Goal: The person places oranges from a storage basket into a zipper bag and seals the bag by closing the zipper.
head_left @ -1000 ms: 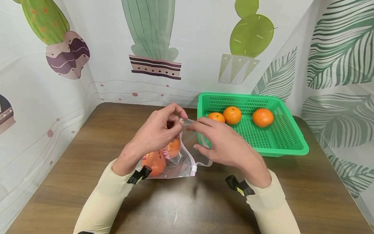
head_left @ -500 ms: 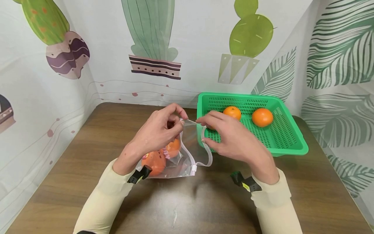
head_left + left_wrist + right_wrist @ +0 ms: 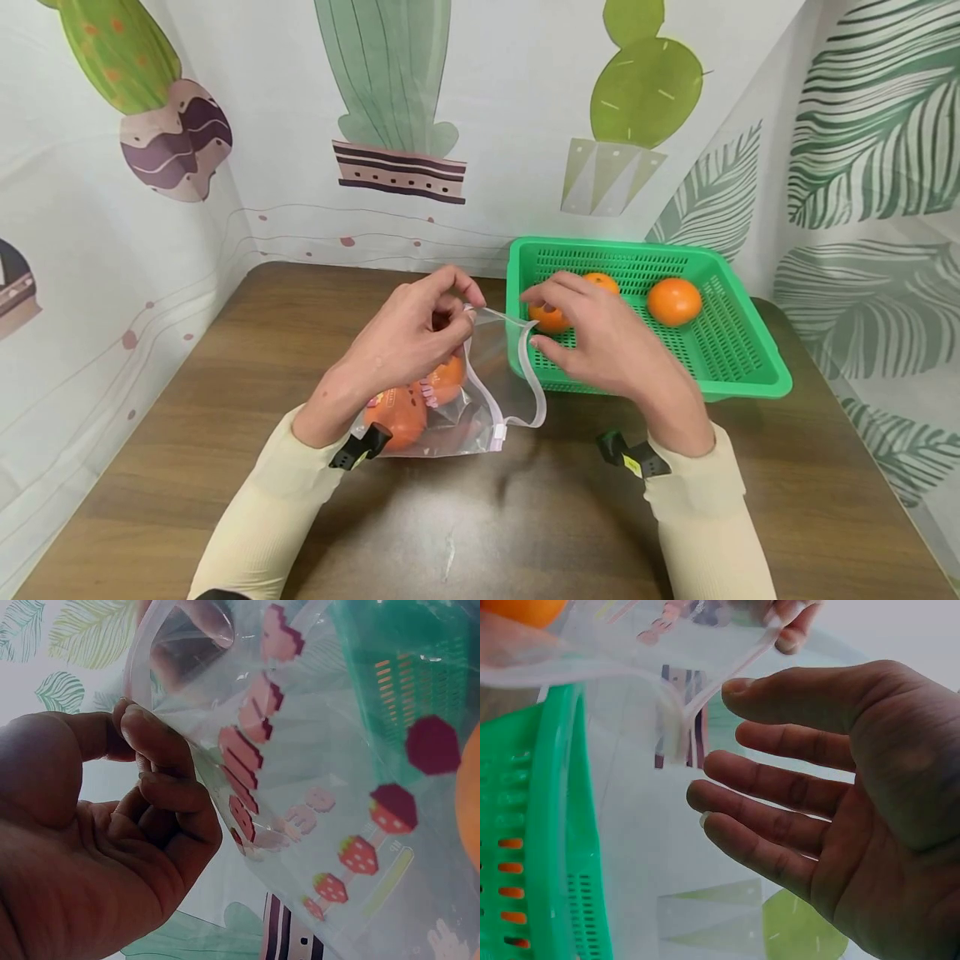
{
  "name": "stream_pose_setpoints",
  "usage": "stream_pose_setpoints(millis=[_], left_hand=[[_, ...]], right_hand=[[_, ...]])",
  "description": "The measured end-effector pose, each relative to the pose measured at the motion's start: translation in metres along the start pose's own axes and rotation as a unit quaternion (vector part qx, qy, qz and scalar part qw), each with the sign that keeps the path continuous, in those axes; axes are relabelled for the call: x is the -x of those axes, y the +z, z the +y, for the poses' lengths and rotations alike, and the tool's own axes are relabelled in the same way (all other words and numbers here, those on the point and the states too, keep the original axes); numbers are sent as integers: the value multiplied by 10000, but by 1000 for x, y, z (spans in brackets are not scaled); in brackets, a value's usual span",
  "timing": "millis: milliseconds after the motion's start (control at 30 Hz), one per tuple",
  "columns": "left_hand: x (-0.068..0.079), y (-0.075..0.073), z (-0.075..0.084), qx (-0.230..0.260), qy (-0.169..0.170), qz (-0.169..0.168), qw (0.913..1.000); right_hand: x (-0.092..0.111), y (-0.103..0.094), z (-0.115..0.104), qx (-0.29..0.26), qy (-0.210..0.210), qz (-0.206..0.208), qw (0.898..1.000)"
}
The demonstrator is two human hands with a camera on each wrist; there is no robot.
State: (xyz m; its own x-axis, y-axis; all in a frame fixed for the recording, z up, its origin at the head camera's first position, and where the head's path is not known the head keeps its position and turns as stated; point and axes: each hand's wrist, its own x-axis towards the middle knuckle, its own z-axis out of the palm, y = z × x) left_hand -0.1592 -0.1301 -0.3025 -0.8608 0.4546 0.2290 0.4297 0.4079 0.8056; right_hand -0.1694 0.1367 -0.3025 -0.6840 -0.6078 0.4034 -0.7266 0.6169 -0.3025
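My left hand (image 3: 412, 329) pinches the top edge of a clear zip bag (image 3: 480, 429) between thumb and forefinger. Its mouth gapes toward the basket, and a white slider (image 3: 499, 432) sits at the near corner. Inside are orange fruits like mandarins (image 3: 397, 421), partly behind the hand. Pink lettering and strawberries (image 3: 358, 855) are printed on the film in the left wrist view. My right hand (image 3: 607, 337) is above the left end of a green basket (image 3: 750, 388), fingers apart and holding nothing. Just beyond its fingertips lies a mandarin (image 3: 549, 320) in the basket.
Two more mandarins lie in the basket, one (image 3: 602, 282) partly behind the right hand and another (image 3: 674, 302) farther right. The wooden table (image 3: 450, 517) meets a cloth backdrop (image 3: 510, 100) printed with cacti. Each wrist wears a small black camera (image 3: 360, 447).
My right hand has drawn away from the bag's mouth, to the right and over the basket, leaving the bag's rim standing wider. The left hand stays in place.
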Motion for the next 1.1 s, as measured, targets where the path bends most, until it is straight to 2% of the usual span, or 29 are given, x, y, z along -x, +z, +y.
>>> stream_pose_setpoints(millis=[133,600,767,967,1100], left_hand=[[1,0,0,-14,-22,-1,10000],[1,-1,1,-11,3,7,10000],[2,-1,1,-34,7,7,10000],[2,-1,1,-40,16,-4,10000],[2,-1,1,-58,19,-8,10000]], right_hand=[[-2,3,7,142,217,22,9997],[-5,15,33,209,502,26,9985],[-6,19,38,219,738,-128,9970],[-6,24,43,251,1186,-505,9913],[-7,28,48,284,1313,-670,9887]])
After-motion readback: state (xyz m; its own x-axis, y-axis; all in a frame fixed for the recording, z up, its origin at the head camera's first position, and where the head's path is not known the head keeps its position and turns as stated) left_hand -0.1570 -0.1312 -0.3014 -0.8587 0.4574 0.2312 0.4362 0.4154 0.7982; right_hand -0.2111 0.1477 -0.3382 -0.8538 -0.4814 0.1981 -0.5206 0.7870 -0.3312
